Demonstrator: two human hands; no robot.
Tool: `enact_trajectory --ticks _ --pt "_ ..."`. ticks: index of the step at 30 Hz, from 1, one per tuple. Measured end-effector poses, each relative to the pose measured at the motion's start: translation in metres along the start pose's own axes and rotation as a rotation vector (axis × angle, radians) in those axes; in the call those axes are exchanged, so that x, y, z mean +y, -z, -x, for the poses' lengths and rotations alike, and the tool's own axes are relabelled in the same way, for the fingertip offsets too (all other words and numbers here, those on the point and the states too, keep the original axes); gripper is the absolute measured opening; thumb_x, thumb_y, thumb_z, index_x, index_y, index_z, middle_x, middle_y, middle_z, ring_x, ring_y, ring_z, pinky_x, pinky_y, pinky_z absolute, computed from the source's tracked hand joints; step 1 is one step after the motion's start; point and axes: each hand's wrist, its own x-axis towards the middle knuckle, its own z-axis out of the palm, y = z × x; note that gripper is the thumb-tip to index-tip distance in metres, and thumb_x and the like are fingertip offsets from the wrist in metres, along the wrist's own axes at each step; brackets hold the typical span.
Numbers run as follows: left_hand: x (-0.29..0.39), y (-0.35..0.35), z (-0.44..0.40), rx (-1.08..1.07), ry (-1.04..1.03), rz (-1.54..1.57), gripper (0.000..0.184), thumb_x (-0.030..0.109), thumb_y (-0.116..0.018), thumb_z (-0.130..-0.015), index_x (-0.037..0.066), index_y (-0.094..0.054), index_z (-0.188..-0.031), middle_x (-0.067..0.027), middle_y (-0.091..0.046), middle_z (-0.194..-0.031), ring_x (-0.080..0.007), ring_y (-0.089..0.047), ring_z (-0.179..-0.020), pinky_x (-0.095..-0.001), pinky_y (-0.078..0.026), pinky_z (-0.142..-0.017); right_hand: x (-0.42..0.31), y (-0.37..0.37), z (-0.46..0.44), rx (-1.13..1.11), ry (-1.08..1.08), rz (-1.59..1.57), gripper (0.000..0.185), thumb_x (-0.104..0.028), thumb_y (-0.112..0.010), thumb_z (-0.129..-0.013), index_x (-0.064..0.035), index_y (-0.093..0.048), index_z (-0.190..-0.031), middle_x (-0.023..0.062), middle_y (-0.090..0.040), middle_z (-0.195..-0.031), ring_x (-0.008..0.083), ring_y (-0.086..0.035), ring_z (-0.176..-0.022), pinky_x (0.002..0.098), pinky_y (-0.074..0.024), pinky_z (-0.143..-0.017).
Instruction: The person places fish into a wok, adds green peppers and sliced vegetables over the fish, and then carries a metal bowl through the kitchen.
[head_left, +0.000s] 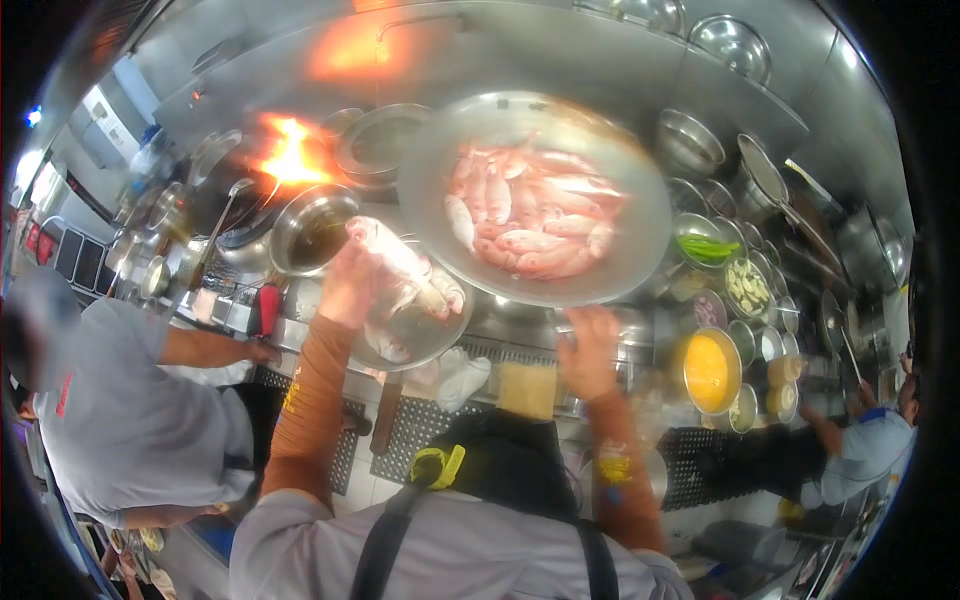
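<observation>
A large round metal pan (640, 235) holds a pile of pinkish-red fish (540, 210). At its left, my left hand (350, 283) is closed around a pale pink fish (395, 255), held over a smaller metal bowl (425, 345) with more fish in it. My right hand (590, 350) is just below the pan's lower edge, fingers raised and blurred; whether it touches the rim I cannot tell.
Flames (291, 155) rise at the back left, near a pot of dark liquid (318, 230). To the right stand a yellow-filled bowl (707, 371), green peppers (705, 246) and several small bowls. Co-workers stand at left (140, 400) and right (868, 450).
</observation>
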Motion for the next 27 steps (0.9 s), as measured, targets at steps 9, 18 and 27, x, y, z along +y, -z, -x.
enact_trajectory --ticks 9,18,27 --pt "0.026 -0.047 -0.044 -0.049 -0.175 0.116 0.01 0.003 -0.056 -0.094 0.011 -0.055 -0.099 -0.0007 -0.06 -0.09 -0.0136 -0.061 -0.084 -0.0365 -0.055 -0.08 0.003 0.002 0.001 -0.016 0.008 0.0 0.043 -0.011 -0.069 -0.075 -0.0046 -0.062 -0.117 0.0131 -0.059 -0.116 0.0364 -0.049 -0.117 0.0465 -0.0392 -0.102" --pt "0.029 -0.05 -0.039 0.081 -0.167 0.095 0.008 0.005 -0.056 -0.095 0.01 -0.055 -0.1 -0.0011 -0.059 -0.087 -0.0125 -0.058 -0.078 -0.0328 -0.053 -0.074 0.001 0.004 -0.002 0.009 0.005 -0.025 0.044 -0.01 -0.069 -0.075 -0.0046 -0.061 -0.117 0.0129 -0.059 -0.115 0.0357 -0.05 -0.117 0.046 -0.0389 -0.102" --pt "0.015 -0.021 -0.037 0.086 -0.165 0.121 0.006 0.008 -0.056 -0.095 0.008 -0.056 -0.102 0.0011 -0.06 -0.089 -0.0098 -0.058 -0.078 -0.0279 -0.049 -0.072 -0.002 0.005 -0.002 0.008 0.007 -0.027 0.044 -0.008 -0.069 -0.075 -0.0044 -0.061 -0.118 0.0132 -0.059 -0.115 0.036 -0.05 -0.117 0.0458 -0.039 -0.102"
